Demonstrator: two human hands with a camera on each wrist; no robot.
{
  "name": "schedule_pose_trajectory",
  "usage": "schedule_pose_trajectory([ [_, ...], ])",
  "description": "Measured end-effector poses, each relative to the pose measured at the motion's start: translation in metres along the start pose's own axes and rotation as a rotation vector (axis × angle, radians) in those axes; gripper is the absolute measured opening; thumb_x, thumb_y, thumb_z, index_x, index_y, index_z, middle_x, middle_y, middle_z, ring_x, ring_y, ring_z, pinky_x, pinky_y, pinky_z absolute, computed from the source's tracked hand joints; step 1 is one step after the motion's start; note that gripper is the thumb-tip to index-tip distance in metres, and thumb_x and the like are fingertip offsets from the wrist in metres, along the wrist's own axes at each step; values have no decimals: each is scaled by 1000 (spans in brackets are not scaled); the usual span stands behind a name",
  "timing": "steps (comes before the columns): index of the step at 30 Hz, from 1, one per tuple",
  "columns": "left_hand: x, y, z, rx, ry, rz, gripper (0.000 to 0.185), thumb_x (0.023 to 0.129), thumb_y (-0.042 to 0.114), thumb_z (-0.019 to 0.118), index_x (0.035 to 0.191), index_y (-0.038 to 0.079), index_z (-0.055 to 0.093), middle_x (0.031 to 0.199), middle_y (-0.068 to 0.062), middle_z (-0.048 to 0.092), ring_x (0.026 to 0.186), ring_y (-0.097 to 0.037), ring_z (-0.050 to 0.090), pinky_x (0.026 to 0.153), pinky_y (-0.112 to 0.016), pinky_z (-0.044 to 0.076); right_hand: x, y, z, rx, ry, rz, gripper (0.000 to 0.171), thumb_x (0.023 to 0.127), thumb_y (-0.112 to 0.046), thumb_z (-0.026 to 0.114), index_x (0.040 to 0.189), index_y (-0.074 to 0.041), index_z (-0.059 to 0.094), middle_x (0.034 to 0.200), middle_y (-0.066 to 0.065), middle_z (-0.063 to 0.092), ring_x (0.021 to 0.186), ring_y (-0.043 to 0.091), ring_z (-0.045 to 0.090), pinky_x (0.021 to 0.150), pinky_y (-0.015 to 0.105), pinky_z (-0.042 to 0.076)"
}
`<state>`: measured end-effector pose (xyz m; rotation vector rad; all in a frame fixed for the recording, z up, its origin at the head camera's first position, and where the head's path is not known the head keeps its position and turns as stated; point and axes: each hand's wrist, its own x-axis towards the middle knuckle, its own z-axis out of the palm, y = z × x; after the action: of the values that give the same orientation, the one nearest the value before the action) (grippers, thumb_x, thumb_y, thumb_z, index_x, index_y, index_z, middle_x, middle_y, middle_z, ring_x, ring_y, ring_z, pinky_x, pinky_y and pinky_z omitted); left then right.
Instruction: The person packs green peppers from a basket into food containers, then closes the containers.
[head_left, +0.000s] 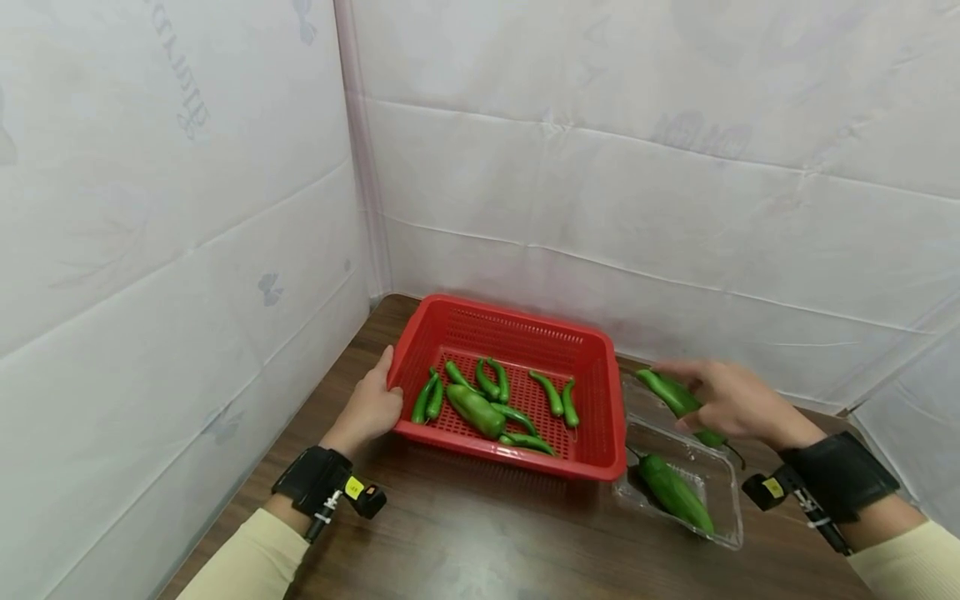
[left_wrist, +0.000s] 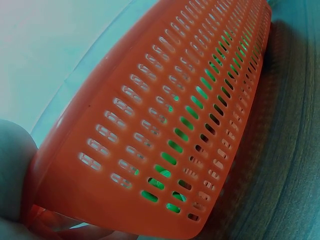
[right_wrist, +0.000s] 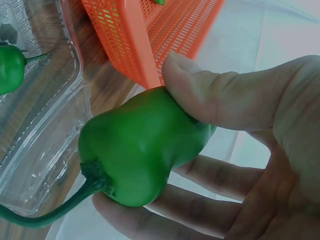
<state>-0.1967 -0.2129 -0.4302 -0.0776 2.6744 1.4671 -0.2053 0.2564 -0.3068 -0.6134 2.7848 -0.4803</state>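
My left hand (head_left: 372, 402) grips the red plastic basket (head_left: 510, 455) at its near left corner, and the left wrist view shows the hand at the rim of its slotted wall (left_wrist: 125, 130). Inside lie several slim green chili peppers (head_left: 547, 392) and one big green pepper (head_left: 476, 410). On the right side, my right hand (head_left: 738, 404) holds another large green pepper (head_left: 670, 392) above a clear plastic box. Thumb and fingers pinch its body in the right wrist view, where its long stem (right_wrist: 55, 215) points away from the palm.
The clear hinged plastic box (head_left: 737, 517) sits against the basket's right side, its lid (head_left: 636, 400) folded back. A large green pepper (head_left: 678, 493) lies in it. Pale sheeted walls (head_left: 637, 208) close off the back and left of the brown wooden table (head_left: 465, 542).
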Motion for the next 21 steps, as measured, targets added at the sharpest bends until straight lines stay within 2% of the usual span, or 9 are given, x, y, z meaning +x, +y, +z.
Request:
schedule_pose_trajectory([
  [4,0,0,0,2,-1,1,74,103,2,38,166,1,-1,168,-30,26,149,-45,40,120,-62,36,-3,4,0,8,6,15,78,79,-11,86,151,-8,54,113,16,72,89,22,65,67,33,50],
  [8,-1,0,0,0,-4,3,74,103,2,38,166,1,0,168,-30,27,149,-46,40,120,-63,37,-5,6,1,15,10,24,80,79,-12,87,152,-8,54,115,18,72,91,23,65,66,33,51],
  [11,-1,-1,0,1,-4,5,74,103,2,38,166,1,0,167,-31,28,148,-46,41,119,-63,38,-6,8,2,24,7,29,80,78,-12,87,151,-8,54,108,15,73,87,20,64,64,32,52],
  [18,-2,-1,0,9,-8,-9,74,103,3,38,167,2,0,166,-30,30,146,-45,44,117,-63,40,-7,12,9,10,20,17,78,76,-10,87,148,-8,57,105,12,73,84,17,63,62,31,51],
  [21,-3,-2,-1,7,-4,-14,74,104,3,38,167,2,0,167,-30,29,147,-46,44,117,-63,40,-5,14,13,1,7,13,78,76,-12,88,148,-10,58,91,5,70,77,15,58,61,30,47],
])
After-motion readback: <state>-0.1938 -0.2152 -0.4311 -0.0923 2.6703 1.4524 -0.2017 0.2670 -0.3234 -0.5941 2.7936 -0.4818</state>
